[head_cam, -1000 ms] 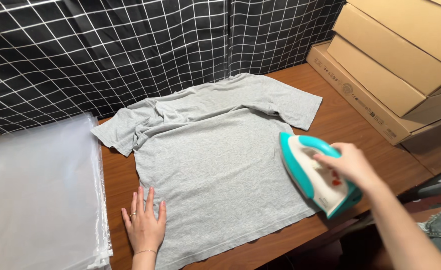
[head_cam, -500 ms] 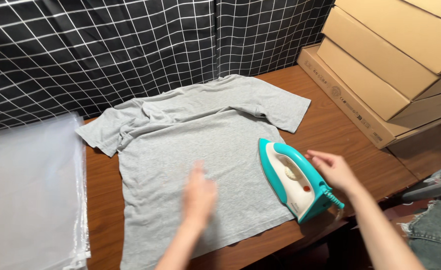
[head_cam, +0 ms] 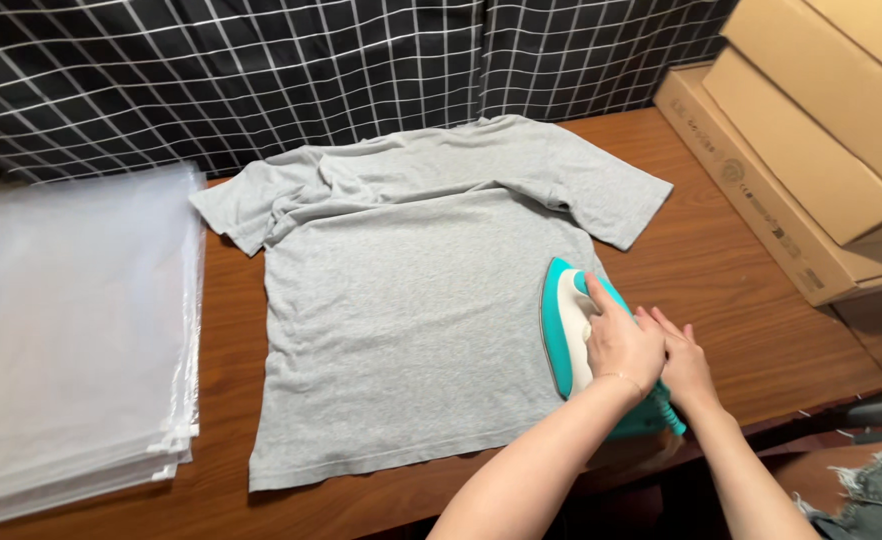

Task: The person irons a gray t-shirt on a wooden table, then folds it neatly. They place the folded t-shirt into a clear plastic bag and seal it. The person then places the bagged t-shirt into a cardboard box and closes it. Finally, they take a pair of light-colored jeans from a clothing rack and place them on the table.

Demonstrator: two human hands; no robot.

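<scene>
Wooden table (head_cam: 721,270), grey t-shirt (head_cam: 401,320), clear bags (head_cam: 71,330), cardboard boxes (head_cam: 811,150)

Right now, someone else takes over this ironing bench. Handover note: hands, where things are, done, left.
Left hand: on top of the teal and white iron, index finger stretched forward along it.
Right hand: beside the left, at the iron's rear by the handle; grip hidden.
Iron: sole down on the right edge of the grey T-shirt, nose pointing to the far side.
T-shirt: spread flat on the wooden table, collar area and left sleeve bunched.
Stack of clear bags at left, cardboard boxes at right.
Done: shirt laid out. Left: creases near the collar remain.
</scene>
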